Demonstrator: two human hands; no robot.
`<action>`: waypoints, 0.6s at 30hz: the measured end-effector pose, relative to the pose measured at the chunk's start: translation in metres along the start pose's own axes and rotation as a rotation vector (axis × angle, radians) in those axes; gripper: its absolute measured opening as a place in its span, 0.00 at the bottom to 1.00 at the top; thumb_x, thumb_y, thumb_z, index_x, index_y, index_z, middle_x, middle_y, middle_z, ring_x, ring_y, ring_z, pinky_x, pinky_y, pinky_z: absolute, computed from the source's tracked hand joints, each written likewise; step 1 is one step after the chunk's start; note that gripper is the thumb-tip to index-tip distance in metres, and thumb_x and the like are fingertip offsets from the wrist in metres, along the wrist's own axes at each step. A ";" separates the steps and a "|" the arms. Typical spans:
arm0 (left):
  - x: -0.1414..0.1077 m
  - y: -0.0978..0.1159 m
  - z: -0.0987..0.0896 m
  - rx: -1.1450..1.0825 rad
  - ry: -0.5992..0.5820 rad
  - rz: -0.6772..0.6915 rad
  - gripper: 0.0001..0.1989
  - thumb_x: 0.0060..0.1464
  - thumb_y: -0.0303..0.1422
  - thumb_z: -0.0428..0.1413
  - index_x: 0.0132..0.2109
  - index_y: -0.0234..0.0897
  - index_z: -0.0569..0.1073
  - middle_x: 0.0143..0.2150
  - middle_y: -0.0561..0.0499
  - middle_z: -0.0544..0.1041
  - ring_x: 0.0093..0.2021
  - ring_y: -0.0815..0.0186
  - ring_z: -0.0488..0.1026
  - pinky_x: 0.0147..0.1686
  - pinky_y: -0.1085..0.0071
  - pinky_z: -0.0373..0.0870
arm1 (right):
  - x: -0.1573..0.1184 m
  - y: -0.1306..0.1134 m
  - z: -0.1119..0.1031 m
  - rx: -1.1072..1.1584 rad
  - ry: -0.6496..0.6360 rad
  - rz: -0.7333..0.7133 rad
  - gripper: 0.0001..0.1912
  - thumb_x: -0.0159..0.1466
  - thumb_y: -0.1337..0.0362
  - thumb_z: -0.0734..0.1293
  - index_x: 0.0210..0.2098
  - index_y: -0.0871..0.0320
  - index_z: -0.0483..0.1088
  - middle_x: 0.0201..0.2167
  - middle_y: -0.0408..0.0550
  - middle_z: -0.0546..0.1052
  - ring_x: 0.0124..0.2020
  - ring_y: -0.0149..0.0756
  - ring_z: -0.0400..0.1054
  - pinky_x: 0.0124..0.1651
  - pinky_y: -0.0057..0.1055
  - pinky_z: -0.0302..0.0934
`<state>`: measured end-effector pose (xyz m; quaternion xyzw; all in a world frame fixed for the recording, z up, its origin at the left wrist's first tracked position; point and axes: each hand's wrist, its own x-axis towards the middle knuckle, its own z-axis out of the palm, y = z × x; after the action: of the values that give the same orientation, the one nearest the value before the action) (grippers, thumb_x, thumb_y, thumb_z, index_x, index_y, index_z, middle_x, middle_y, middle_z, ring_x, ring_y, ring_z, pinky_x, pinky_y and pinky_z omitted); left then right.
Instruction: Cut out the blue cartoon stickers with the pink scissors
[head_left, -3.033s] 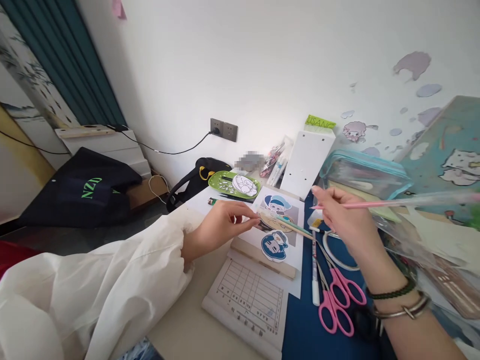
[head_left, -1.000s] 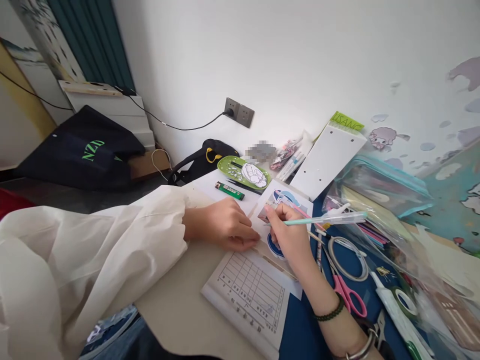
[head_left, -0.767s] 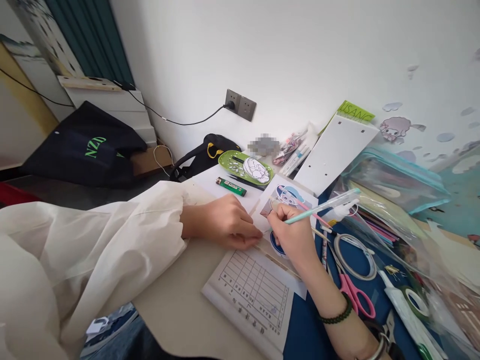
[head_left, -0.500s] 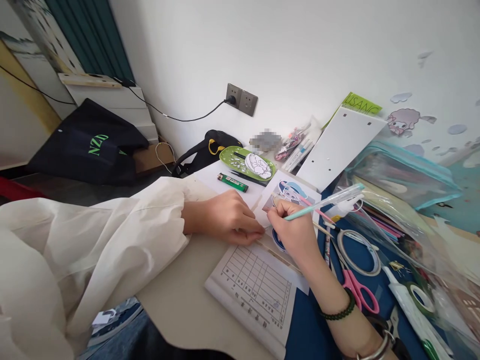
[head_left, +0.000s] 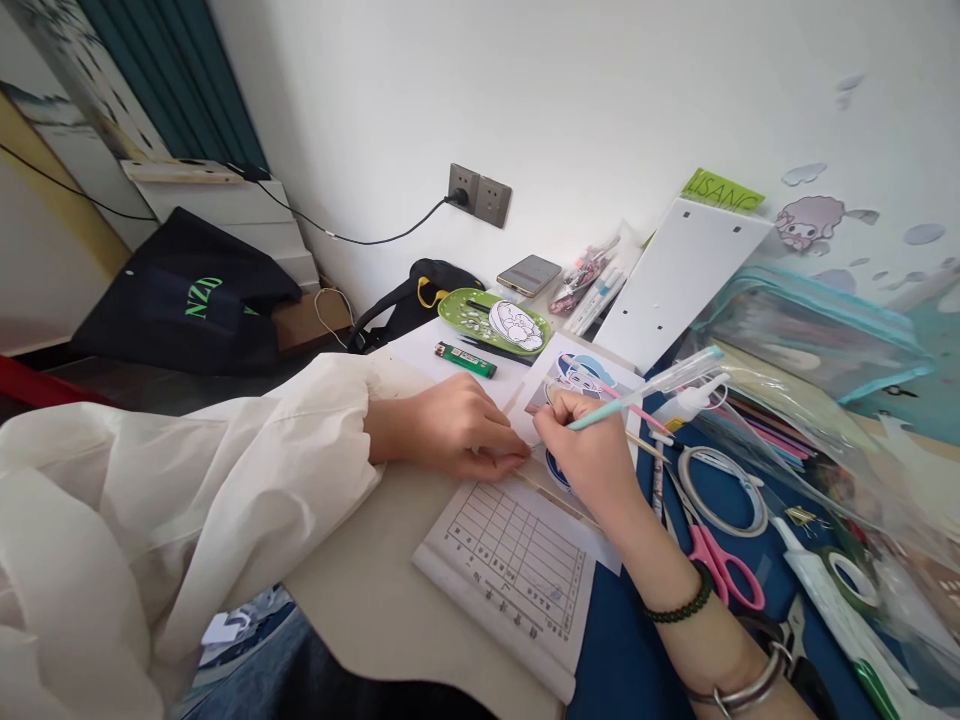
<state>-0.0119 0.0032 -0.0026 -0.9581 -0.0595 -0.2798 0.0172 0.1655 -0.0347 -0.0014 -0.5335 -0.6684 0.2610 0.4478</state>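
Observation:
My left hand [head_left: 469, 428] rests at the left edge of a sheet with cartoon prints [head_left: 581, 372], thumb and fingertips pressed together; whatever lies between them is too small to make out. Over the same sheet, my right hand [head_left: 589, 450] grips a light teal pen [head_left: 600, 414], its clear end pointing up to the right. The fingers hide the pen's tip. Below both hands lies a printed form with a grid [head_left: 510, 560]. Beyond my left hand are a green lighter [head_left: 465, 360] and a green plate [head_left: 466, 312] bearing a line-drawn cutout [head_left: 517, 327].
A phone [head_left: 529, 275] lies behind the plate. To the right are pink scissors [head_left: 724, 565], a tape ring [head_left: 724, 492], a glue bottle [head_left: 686, 402], a green tape roll [head_left: 853, 580] and clear pouches [head_left: 817, 345]. A white board [head_left: 679, 280] leans near the wall.
The view has shifted slightly. Both hands keep nearly the same places on the sheet, the right still gripping the pen. The phone, blurred out before, now shows plainly.

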 end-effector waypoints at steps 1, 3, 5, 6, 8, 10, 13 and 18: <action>0.000 0.000 0.000 0.001 -0.002 -0.001 0.10 0.57 0.30 0.51 0.37 0.37 0.77 0.22 0.54 0.77 0.19 0.75 0.68 0.19 0.73 0.55 | 0.000 0.000 0.000 0.000 0.003 0.007 0.20 0.52 0.73 0.61 0.16 0.54 0.43 0.15 0.33 0.46 0.19 0.27 0.42 0.28 0.29 0.57; 0.000 0.000 0.000 0.003 -0.003 -0.002 0.10 0.57 0.30 0.51 0.38 0.37 0.77 0.22 0.54 0.77 0.19 0.75 0.68 0.19 0.73 0.55 | -0.001 -0.001 -0.002 -0.002 0.018 0.026 0.20 0.53 0.73 0.61 0.16 0.54 0.44 0.14 0.32 0.46 0.19 0.27 0.43 0.27 0.29 0.57; 0.001 0.000 0.000 0.004 -0.004 0.003 0.10 0.57 0.30 0.51 0.38 0.37 0.77 0.22 0.54 0.77 0.19 0.75 0.68 0.19 0.74 0.55 | -0.001 -0.001 -0.003 -0.005 0.030 0.042 0.20 0.53 0.73 0.61 0.15 0.54 0.45 0.14 0.32 0.46 0.18 0.27 0.43 0.27 0.30 0.57; 0.001 0.000 0.000 0.006 -0.004 0.006 0.10 0.57 0.30 0.51 0.38 0.37 0.77 0.22 0.54 0.77 0.19 0.75 0.68 0.19 0.74 0.55 | -0.001 0.000 -0.003 -0.005 0.031 0.044 0.20 0.53 0.73 0.61 0.15 0.54 0.45 0.13 0.32 0.46 0.18 0.27 0.43 0.27 0.30 0.57; 0.002 0.000 -0.001 0.012 -0.006 0.007 0.10 0.57 0.30 0.51 0.38 0.37 0.77 0.22 0.54 0.77 0.18 0.75 0.67 0.19 0.74 0.55 | -0.001 0.000 -0.003 -0.008 0.023 0.037 0.20 0.53 0.74 0.61 0.16 0.54 0.44 0.14 0.32 0.46 0.18 0.27 0.42 0.27 0.29 0.57; 0.002 0.000 -0.002 0.019 -0.007 0.004 0.10 0.57 0.30 0.51 0.38 0.36 0.77 0.22 0.54 0.77 0.18 0.75 0.67 0.19 0.73 0.55 | -0.001 0.001 -0.002 -0.018 0.018 0.029 0.20 0.52 0.74 0.61 0.16 0.54 0.43 0.15 0.33 0.45 0.19 0.27 0.41 0.27 0.29 0.57; 0.002 0.000 -0.003 0.028 -0.005 0.000 0.09 0.56 0.29 0.51 0.36 0.36 0.77 0.21 0.53 0.77 0.18 0.74 0.67 0.19 0.73 0.55 | -0.002 0.001 -0.001 -0.033 0.019 0.022 0.21 0.52 0.73 0.61 0.16 0.54 0.42 0.16 0.33 0.44 0.19 0.27 0.40 0.28 0.30 0.57; 0.001 -0.001 -0.004 0.034 0.006 0.004 0.09 0.56 0.30 0.52 0.35 0.36 0.77 0.20 0.54 0.76 0.18 0.75 0.65 0.19 0.73 0.54 | -0.002 0.001 -0.001 -0.048 0.015 0.013 0.20 0.52 0.74 0.61 0.17 0.54 0.42 0.16 0.33 0.43 0.20 0.28 0.39 0.29 0.30 0.59</action>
<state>-0.0131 0.0040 0.0017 -0.9569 -0.0625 -0.2814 0.0343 0.1674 -0.0363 -0.0024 -0.5502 -0.6678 0.2438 0.4380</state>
